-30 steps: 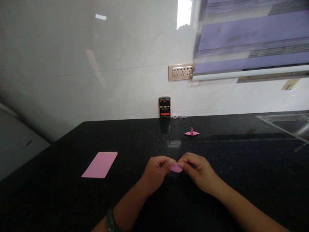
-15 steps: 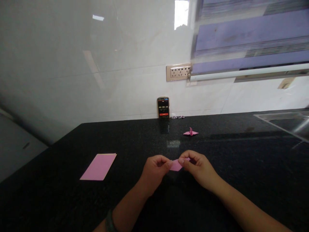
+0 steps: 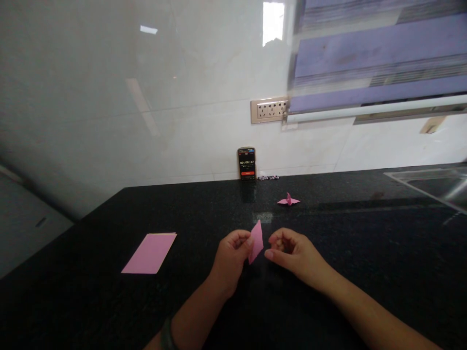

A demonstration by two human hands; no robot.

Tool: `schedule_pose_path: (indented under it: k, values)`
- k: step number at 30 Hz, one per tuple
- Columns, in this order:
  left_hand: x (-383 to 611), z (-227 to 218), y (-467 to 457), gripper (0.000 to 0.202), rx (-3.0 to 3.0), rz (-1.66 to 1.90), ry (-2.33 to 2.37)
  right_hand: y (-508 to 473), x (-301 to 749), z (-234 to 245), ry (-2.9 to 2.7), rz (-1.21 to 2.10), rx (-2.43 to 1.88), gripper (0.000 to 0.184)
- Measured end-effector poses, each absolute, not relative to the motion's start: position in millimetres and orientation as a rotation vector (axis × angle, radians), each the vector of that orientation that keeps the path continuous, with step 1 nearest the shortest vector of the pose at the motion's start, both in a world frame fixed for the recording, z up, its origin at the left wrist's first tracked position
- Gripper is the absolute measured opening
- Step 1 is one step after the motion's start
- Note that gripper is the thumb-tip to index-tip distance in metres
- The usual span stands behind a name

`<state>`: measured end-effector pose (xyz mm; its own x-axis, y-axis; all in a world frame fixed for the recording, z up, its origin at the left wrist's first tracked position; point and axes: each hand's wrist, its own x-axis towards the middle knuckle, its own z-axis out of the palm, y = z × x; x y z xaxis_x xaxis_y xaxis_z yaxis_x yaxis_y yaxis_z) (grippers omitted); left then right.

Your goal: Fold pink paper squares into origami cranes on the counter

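Note:
A small folded piece of pink paper (image 3: 257,243) is pinched by its left side between the thumb and fingers of my left hand (image 3: 232,260). It stands on edge, with one point upward. Just to its right, my right hand (image 3: 296,250) is apart from the paper, thumb and fingertips separated and nothing between them. Beyond the hands, a finished pink paper crane (image 3: 288,200) rests on the black counter (image 3: 204,209) with its wings spread. Left of my hands lies a stack of pink paper sheets (image 3: 149,253).
Against the tiled wall leans a phone (image 3: 247,164) showing a timer, with a beaded strap (image 3: 268,178) beside it. A socket panel (image 3: 270,110) and a purple blind (image 3: 379,58) are above. The sink edge (image 3: 423,192) is at the right.
My right hand has let go of the folded paper and opened slightly. In my left hand the paper has turned from lying nearly flat to upright.

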<state>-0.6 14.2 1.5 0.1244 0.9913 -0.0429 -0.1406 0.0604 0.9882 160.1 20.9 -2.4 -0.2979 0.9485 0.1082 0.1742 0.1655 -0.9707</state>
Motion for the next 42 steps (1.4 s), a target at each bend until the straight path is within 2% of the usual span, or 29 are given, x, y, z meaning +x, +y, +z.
schedule_pose_path:
  k: [9, 14, 19, 25, 34, 42]
  values:
    - [8.7, -2.0, 8.5, 0.018, 0.994, 1.087, 0.875, 20.6, 158.2, -0.6, -1.681, 1.064, -1.118, 0.008]
    - [8.2, -0.3, 7.4, 0.036, 1.006, 1.049, 0.916, 18.7, 161.7, 2.8, -1.813, 0.94, -1.084, 0.01]
    - [7.0, 2.4, 8.8, 0.021, 1.126, 0.967, 1.029, 17.8, 166.6, 11.1, -2.003, 0.765, -1.022, 0.016]
    - [6.7, 3.6, 7.3, 0.02, 1.227, 1.048, 1.023, 18.2, 165.7, 12.3, -1.993, 0.778, -1.005, 0.008]
    - [7.1, 5.9, 5.8, 0.015, 1.148, 1.051, 1.01, 19.1, 168.2, 11.1, -1.998, 0.78, -0.825, 0.016]
    - [2.8, 9.1, 7.8, 0.019, 1.074, 0.986, 0.97, 20.7, 171.0, 9.0, -2.034, 0.747, -0.683, 0.021]
